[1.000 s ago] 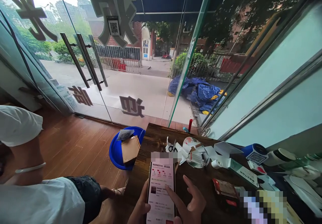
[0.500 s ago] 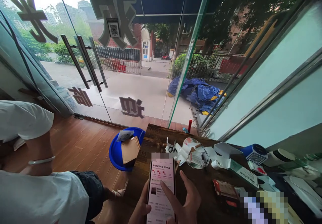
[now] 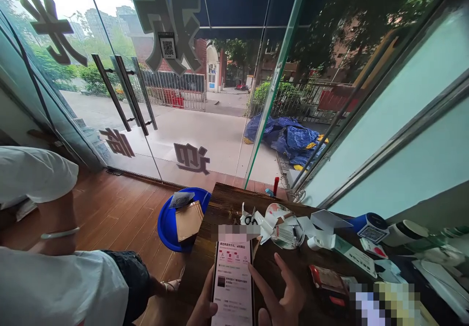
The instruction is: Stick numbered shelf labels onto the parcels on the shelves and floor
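Note:
A smartphone [image 3: 233,287] with a lit screen of text and small icons stands upright in my left hand [image 3: 204,299], whose thumb rests along its left edge. Its top part is blurred out. My right hand [image 3: 284,294] is at the phone's right side, fingers apart and holding nothing. The index fingertip is at the right edge of the screen; whether it touches the glass I cannot tell. Both hands are over a dark wooden table [image 3: 223,201].
Scissors [image 3: 250,219], crumpled white paper [image 3: 266,226], a green-white box [image 3: 353,256] and a red-black device [image 3: 329,287] lie on the table. A blue bin [image 3: 165,228] holding cardboard stands left of it. A person in a white shirt [image 3: 54,282] is at far left. Glass doors [image 3: 205,126] stand ahead.
My right index finger has moved from the middle of the phone's screen to its right edge, and the hand has shifted right. The view has tilted slightly upward.

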The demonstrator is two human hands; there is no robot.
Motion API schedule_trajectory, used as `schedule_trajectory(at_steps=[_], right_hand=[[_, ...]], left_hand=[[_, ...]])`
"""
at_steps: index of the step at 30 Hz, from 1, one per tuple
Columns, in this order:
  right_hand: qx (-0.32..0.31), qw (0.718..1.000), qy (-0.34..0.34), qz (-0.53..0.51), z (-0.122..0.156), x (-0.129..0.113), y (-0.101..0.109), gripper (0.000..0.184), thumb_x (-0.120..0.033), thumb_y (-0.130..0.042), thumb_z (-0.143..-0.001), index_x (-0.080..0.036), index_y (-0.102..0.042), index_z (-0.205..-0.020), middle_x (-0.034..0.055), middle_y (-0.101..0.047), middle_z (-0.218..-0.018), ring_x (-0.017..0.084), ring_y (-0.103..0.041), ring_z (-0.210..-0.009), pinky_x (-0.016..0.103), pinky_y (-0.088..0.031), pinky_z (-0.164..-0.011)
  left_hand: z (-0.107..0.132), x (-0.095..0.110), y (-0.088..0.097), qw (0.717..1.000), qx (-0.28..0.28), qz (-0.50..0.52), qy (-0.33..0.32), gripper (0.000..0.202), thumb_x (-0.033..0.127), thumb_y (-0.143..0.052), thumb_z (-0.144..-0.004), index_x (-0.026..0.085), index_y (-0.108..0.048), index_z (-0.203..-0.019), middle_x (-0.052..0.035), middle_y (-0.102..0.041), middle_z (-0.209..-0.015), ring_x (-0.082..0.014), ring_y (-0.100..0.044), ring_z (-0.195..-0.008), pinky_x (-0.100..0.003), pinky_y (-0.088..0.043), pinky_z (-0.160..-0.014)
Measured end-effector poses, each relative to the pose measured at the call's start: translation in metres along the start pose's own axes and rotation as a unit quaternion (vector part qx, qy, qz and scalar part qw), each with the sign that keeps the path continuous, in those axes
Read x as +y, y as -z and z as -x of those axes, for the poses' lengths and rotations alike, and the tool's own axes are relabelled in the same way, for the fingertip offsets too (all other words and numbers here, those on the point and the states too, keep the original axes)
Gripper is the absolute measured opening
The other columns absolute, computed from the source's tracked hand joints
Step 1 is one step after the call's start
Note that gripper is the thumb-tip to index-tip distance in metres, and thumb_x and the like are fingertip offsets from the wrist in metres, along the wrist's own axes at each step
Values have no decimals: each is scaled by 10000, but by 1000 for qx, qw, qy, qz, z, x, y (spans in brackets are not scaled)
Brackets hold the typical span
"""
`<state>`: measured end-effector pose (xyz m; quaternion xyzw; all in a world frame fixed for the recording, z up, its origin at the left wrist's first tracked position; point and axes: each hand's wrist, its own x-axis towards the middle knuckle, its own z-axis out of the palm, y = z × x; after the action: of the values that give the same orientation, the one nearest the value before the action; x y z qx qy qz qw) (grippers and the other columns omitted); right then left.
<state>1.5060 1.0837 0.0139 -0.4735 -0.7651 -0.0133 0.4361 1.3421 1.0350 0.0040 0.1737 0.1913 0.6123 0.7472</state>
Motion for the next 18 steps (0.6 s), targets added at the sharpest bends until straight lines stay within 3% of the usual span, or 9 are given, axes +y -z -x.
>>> schedule_trajectory(at_steps=[6, 11, 18], right_hand=[[-1, 1000, -2, 2, 4, 2, -2, 585, -580, -188, -904, -303, -659, -1112, 118, -291, -1397, 398, -378, -1154, 586, -323, -846], [-9, 1000, -8, -3, 5, 1, -1, 534, -558, -205, -915, -331, -528, -1273, 123, -284, -1406, 402, -358, -1182, 597, -321, -861], [-12, 1000, -17, -1, 5, -3, 1, 571, -578, -197, -906, -297, -631, -1149, 131, -313, -1383, 431, -329, -1208, 609, -296, -884]], left_hand=[[-7, -4, -3, 1000, 26, 7, 4, 580, 293, -703, -571, 320, -605, -1142, -32, -561, -1279, -399, -333, -1302, -493, -367, -1005], [-8, -5, -7, 999, 31, 16, 14, 677, 283, -692, -564, 338, -540, -1221, -38, -554, -1284, -413, -393, -1257, -502, -424, -942], [-2, -5, -8, 999, 38, 28, 19, 585, 288, -647, -611, 334, -574, -1190, -44, -555, -1282, -407, -406, -1251, -512, -440, -924]])
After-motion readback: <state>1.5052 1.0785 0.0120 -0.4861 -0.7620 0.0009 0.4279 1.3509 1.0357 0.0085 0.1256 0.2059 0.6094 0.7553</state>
